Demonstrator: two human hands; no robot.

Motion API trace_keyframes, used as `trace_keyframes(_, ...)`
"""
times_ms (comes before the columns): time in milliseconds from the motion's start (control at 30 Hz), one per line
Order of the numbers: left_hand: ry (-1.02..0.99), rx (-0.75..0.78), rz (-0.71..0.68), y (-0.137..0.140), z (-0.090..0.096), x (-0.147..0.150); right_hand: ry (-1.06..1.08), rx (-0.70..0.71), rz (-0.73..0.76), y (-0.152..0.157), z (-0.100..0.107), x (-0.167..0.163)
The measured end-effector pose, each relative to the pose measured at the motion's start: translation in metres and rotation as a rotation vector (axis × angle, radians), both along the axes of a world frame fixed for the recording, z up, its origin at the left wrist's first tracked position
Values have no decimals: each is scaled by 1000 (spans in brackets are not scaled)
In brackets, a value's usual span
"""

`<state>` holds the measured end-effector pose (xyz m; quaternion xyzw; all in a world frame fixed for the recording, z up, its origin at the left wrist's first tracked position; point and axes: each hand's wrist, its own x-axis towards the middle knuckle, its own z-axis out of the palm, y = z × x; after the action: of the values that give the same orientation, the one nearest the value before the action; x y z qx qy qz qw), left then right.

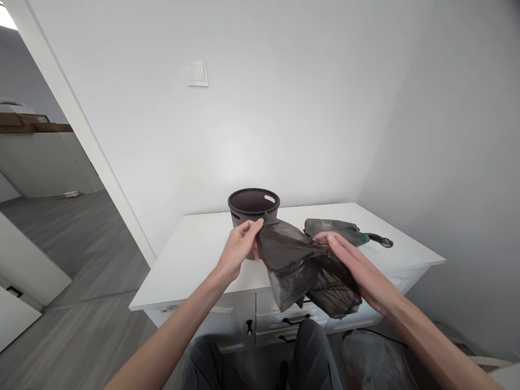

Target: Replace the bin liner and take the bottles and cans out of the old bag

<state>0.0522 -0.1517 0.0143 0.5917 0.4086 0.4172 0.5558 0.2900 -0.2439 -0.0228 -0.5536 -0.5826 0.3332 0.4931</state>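
A thin, dark, see-through trash bag [292, 254] is stretched between my hands and hangs past the front edge of the white cabinet. My left hand [239, 246] pinches its upper left corner between thumb and fingertips. At the bag's right side, my right hand [349, 257] grips the film, its fingers reaching forward and its thumb hidden. Behind my left hand stands a dark round trash bin [252, 201], upright, with an oval handle hole near its rim. The bag and my hand cover the bin's lower part.
On the white cabinet top [195, 254], a knotted dark bag with plastic bottles [329, 225] lies to the right. Below are drawers with black handles [294, 320]. A clear plastic bag [374, 357] is on the floor. A light switch [197, 74] is on the wall; a doorway opens at left.
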Motion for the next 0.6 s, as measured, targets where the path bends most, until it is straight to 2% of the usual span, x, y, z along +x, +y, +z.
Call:
trace_keyframes(133,-36,103,-44,-13,6,17,-268,273,52,4,17,-8)
trace_keyframes(233,-49,205,-73,-12,3,16,-369,349,13,10,30,-17)
trace_keyframes(333,-28,388,-65,-1,-3,1,-297,318,-94,14,38,-18)
trace_keyframes(433,70,724,185,15,-8,-14,-146,267,-107,21,38,-11)
trace_keyframes(500,142,848,289,25,-7,-19,-21,252,-80,28,34,-4)
trace_keyframes(533,177,844,255,28,-6,-20,42,246,-65,32,32,-1)
trace_keyframes(600,249,741,71,33,-4,-21,145,218,-46,40,28,9)
